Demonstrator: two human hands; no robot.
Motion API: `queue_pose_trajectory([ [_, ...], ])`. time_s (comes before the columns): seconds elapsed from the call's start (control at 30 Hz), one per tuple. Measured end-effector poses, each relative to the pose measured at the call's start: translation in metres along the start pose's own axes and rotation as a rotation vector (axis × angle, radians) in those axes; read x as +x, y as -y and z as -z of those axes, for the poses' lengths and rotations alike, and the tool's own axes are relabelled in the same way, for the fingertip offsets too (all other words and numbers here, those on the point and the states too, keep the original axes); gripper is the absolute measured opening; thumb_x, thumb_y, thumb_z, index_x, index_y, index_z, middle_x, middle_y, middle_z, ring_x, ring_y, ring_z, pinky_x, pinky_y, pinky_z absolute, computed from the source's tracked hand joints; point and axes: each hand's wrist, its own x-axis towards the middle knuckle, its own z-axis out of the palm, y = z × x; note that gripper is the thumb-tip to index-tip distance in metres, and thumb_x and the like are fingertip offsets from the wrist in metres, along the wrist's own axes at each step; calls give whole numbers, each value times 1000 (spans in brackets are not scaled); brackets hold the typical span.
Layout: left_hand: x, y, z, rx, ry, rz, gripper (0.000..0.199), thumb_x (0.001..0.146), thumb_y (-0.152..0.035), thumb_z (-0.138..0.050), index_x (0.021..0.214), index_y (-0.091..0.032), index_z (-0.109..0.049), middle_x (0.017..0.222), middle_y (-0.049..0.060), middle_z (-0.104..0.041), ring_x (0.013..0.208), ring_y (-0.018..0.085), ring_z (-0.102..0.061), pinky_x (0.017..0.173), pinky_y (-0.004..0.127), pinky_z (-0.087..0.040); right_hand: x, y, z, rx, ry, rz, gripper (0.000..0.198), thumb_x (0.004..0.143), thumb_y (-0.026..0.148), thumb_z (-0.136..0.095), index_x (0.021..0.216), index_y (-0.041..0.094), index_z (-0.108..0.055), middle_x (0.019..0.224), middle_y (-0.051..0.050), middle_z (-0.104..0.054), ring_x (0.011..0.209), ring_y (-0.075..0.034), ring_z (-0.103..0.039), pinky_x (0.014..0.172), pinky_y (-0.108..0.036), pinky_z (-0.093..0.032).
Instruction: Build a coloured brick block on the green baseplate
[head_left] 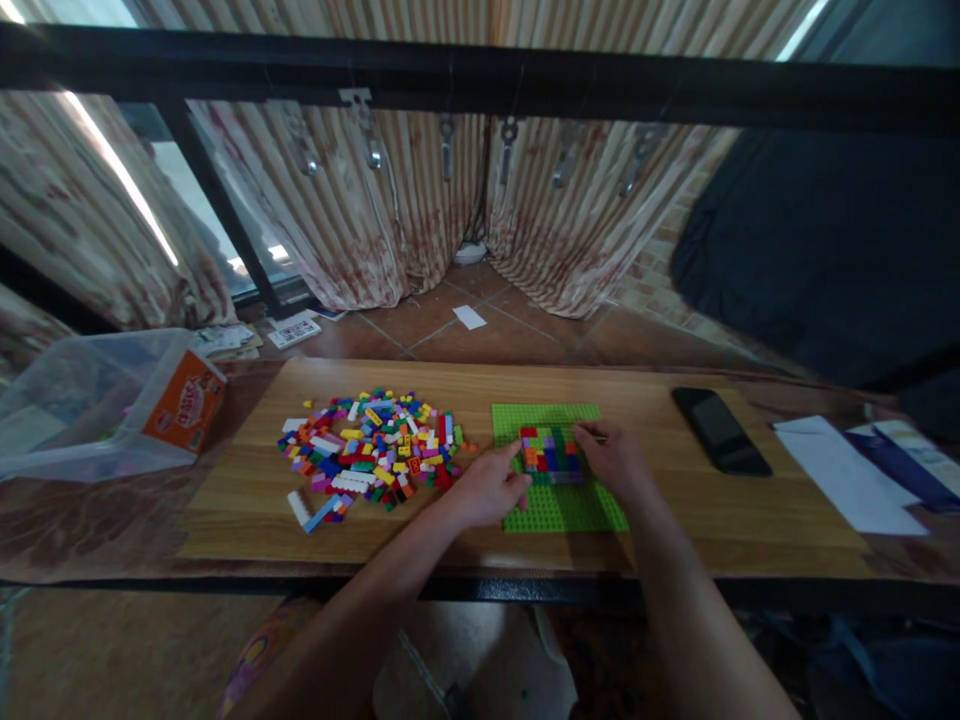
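Observation:
A multicoloured block of toy building bricks (551, 452) sits over the green studded baseplate (570, 512) on the wooden board. My left hand (489, 487) grips the block's left side, index finger at its upper left edge and thumb lower down. From the right, my right hand (611, 458) has its fingers closed at the block's upper right corner. Whether a small separate brick is between those fingertips I cannot make out. Left of my hands lies a loose pile of mixed bricks (367, 450) in many colours.
A black phone (720, 430) lies to the right on the wooden board (247, 510), with white paper (847, 475) beyond it. A clear plastic tub (97, 400) with an orange label stands at far left. A dark metal bar (480, 72) crosses above the table.

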Motion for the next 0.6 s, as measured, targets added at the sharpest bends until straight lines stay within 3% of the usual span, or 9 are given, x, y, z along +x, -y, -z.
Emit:
queue_pose_trajectory([
  [0.1, 2, 2, 2, -16, 6, -3, 70, 86, -29, -47, 149, -9, -25, 73, 3, -71, 59, 14, -59, 61, 26, -45, -3, 4, -6, -84, 43, 32, 30, 80, 35, -54, 89, 14, -73, 87, -10, -73, 77, -21, -66, 71, -32, -48],
  [0.27, 9, 8, 7, -11, -13, -30, 69, 84, -29, -49, 148, -11, -28, 76, 4, -72, 58, 15, -59, 57, 25, -43, -8, 9, -17, -111, 37, -31, 34, 82, 32, -55, 105, 11, -68, 91, -12, -72, 74, -19, -65, 67, -30, -50],
  [0.43, 11, 12, 13, 22, -109, -84, 54, 84, -26, -49, 137, -14, -48, 74, 3, -70, 65, 16, -63, 62, 26, -47, -5, 3, -17, -72, 66, -64, 39, 84, 34, -53, 113, 10, -64, 94, -12, -70, 73, -18, -66, 66, -29, -50],
  [0.6, 1, 18, 52, 39, -266, -114, 42, 86, -26, -46, 124, -11, -59, 72, 4, -69, 64, 14, -62, 62, 25, -48, -5, 7, -10, -187, -6, -17, 38, 85, 34, -52, 111, 10, -65, 94, -13, -70, 83, -23, -65, 77, -35, -49],
])
